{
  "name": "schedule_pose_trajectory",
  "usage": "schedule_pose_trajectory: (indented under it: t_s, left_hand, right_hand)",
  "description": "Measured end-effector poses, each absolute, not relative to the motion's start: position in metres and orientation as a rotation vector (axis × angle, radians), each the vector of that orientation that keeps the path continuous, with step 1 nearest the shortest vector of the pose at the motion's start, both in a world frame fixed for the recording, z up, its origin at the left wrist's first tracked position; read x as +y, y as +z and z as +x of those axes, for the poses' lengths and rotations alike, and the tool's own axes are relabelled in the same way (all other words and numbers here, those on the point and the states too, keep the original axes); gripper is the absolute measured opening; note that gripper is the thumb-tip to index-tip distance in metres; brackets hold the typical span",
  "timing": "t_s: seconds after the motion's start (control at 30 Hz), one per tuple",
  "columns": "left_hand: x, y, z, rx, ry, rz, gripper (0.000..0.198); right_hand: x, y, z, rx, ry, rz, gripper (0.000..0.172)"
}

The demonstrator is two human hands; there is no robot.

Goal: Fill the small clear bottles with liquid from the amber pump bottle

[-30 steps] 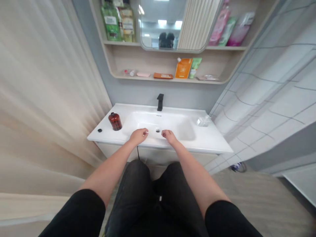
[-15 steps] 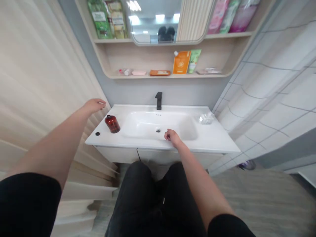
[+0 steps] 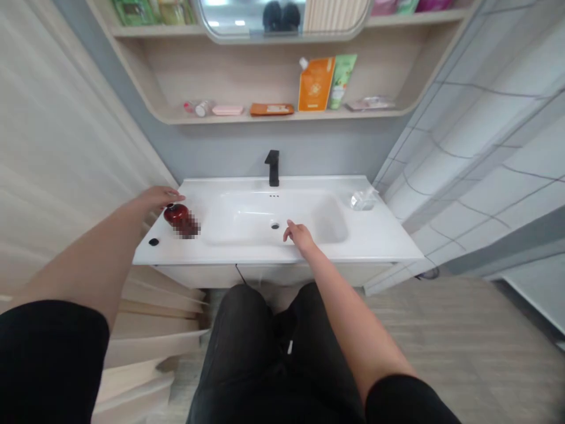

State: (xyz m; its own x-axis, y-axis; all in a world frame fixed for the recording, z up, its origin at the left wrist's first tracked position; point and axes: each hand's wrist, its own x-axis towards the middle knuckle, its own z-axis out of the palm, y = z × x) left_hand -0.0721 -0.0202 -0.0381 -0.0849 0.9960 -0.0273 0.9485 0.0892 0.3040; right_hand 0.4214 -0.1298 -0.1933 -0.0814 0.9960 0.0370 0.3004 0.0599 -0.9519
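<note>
My left hand is open above and just behind the neck of a dark red-brown bottle, its fingers stretched to the right. Whether a fingertip touches the bottle cannot be made out. The bottle stands uncapped on the left of the white countertop, and part of it is pixelated. A small black cap lies in front of it, near the left edge. Over the front rim of the white sink, my right hand hovers with thumb and forefinger apart and nothing between them.
A black faucet rises behind the basin. On the right of the counter lies a clear plastic item. The wall shelf above holds an orange pouch, a green tube and a soap-like pink bar. A pale curtain hangs at left.
My left hand has come down closer to the bottle's neck. The fingers of my right hand have spread from a curled shape. My view has tilted down and moved nearer the counter.
</note>
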Motion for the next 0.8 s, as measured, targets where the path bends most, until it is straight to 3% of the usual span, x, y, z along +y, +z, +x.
schedule_pose_trajectory:
  t_s: [0.13,0.27,0.43,0.57,0.67,0.8]
  left_hand:
    - [-0.009,-0.03,-0.069,2.213,0.047,1.762,0.063]
    - [-0.004,-0.013,-0.072,2.41,0.015,1.987,0.037]
    - [-0.023,0.031,-0.055,2.535,0.536,2.183,0.044]
    - [-0.048,0.054,-0.005,2.281,0.905,2.269,0.051]
    - [-0.065,0.027,0.045,2.004,0.954,2.191,0.048]
    - [-0.084,-0.063,0.112,1.506,1.103,2.045,0.041]
  right_hand:
    - [-0.131,-0.194,0.424,-1.452,1.193,-1.265,0.095]
    - [-0.131,-0.194,0.425,-1.498,1.176,-1.251,0.083]
    - [-0.131,-0.192,0.423,-1.488,1.146,-1.287,0.073]
    - [-0.127,-0.194,0.422,-1.483,1.131,-1.343,0.071]
    - [-0.124,-0.197,0.421,-1.514,1.125,-1.416,0.068]
    - [-0.126,-0.197,0.419,-1.519,1.114,-1.296,0.047]
